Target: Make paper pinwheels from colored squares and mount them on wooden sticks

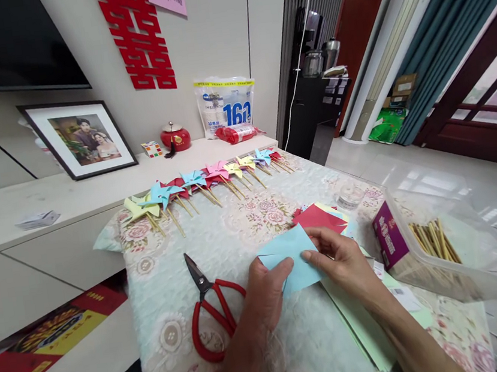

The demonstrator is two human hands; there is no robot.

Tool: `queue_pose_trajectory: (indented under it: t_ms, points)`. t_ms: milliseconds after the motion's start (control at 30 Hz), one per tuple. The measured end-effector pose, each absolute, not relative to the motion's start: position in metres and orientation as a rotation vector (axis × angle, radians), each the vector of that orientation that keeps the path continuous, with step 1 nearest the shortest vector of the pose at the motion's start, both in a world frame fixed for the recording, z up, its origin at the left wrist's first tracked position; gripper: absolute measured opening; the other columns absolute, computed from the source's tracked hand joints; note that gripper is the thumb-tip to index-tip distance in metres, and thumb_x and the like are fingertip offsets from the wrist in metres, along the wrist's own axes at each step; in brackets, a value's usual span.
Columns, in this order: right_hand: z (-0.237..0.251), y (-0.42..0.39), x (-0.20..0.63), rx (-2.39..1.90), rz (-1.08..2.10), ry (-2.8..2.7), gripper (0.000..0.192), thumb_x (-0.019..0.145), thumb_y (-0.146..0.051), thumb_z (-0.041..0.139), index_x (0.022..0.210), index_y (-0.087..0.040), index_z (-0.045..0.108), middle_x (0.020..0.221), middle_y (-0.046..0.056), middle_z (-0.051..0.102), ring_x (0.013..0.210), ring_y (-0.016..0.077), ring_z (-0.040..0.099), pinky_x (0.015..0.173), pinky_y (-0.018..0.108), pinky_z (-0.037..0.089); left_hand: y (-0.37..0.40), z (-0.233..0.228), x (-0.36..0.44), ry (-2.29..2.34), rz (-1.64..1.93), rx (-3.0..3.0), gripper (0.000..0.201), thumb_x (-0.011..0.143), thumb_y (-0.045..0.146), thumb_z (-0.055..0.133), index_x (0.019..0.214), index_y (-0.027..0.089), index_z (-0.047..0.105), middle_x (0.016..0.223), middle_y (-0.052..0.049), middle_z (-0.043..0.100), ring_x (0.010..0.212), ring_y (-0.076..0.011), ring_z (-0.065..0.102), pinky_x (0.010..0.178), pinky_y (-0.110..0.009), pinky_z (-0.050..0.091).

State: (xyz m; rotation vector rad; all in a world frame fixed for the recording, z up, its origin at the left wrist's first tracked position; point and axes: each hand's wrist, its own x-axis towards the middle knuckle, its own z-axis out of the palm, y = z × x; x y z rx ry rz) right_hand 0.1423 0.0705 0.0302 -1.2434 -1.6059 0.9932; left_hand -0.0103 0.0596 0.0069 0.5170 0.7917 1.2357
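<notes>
A square of light blue paper, with a slit near its left corner, is held up over the table between both hands. My left hand pinches its left side, thumb on top. At the right edge my right hand grips it between thumb and fingers. Red-handled scissors lie left of my left hand, blades pointing away. Just behind the blue sheet rest red paper pieces, with yellow ones under them. Green paper sheets lie partly beneath my right forearm.
Several paper pinwheels on sticks line the table's far edge. A clear plastic box with wooden sticks stands at the right. Near it is a small round clear container. A flowered cloth covers the table.
</notes>
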Motion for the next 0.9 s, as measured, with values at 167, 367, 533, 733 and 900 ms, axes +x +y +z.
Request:
queue_pose_trajectory:
  t_ms: [167, 367, 533, 733, 900]
  points:
    - [0.0327, 0.0729, 0.1461, -1.304, 0.879, -1.631, 0.028, 0.084, -0.032, 0.065, 0.108, -0.018, 0.069, 0.087, 0.004, 0.072, 0.07, 0.018, 0.06, 0.062, 0.03, 0.046, 0.0597, 0.0073, -0.0106, 0.751, 1.208, 0.536, 0.045, 0.062, 0.026, 0.082, 0.105, 0.013, 0.071, 0.095, -0.011, 0.078, 0.096, -0.0311, 0.071, 0.081, -0.038, 0.055]
    - [0.0311, 0.0735, 0.1463, -1.32, 0.88, -1.635, 0.028, 0.084, -0.031, 0.065, 0.108, -0.018, 0.069, 0.087, 0.004, 0.073, 0.07, 0.0182, 0.061, 0.062, 0.03, 0.046, 0.0565, 0.01, -0.0126, 0.726, 1.235, 0.535, 0.042, 0.07, 0.024, 0.078, 0.109, 0.012, 0.07, 0.101, -0.012, 0.078, 0.096, -0.029, 0.071, 0.085, -0.038, 0.054]
    - [0.0275, 0.074, 0.1459, -1.292, 0.898, -1.644, 0.028, 0.084, -0.028, 0.064, 0.11, -0.019, 0.068, 0.083, 0.002, 0.071, 0.068, 0.0172, 0.06, 0.059, 0.028, 0.046, 0.0589, 0.0074, -0.0137, 0.761, 1.239, 0.506, 0.044, 0.068, 0.028, 0.081, 0.107, 0.011, 0.071, 0.098, -0.012, 0.078, 0.095, -0.0304, 0.072, 0.08, -0.038, 0.055]
    - [0.0272, 0.0751, 0.146, -1.241, 0.86, -1.678, 0.032, 0.082, -0.025, 0.065, 0.114, -0.019, 0.066, 0.089, 0.003, 0.074, 0.073, 0.0183, 0.065, 0.064, 0.029, 0.051, 0.0607, 0.0054, -0.0146, 0.82, 1.233, 0.5, 0.04, 0.066, 0.026, 0.08, 0.102, 0.012, 0.071, 0.09, -0.01, 0.078, 0.09, -0.0299, 0.072, 0.076, -0.037, 0.055]
    - [0.0297, 0.074, 0.1446, -1.22, 0.648, -1.812, 0.033, 0.083, -0.021, 0.063, 0.116, -0.02, 0.068, 0.094, 0.004, 0.075, 0.078, 0.0192, 0.067, 0.072, 0.031, 0.054, 0.0601, 0.0065, -0.0145, 0.8, 1.258, 0.489, 0.04, 0.066, 0.022, 0.078, 0.103, 0.014, 0.07, 0.092, -0.009, 0.078, 0.089, -0.0281, 0.072, 0.077, -0.036, 0.055]
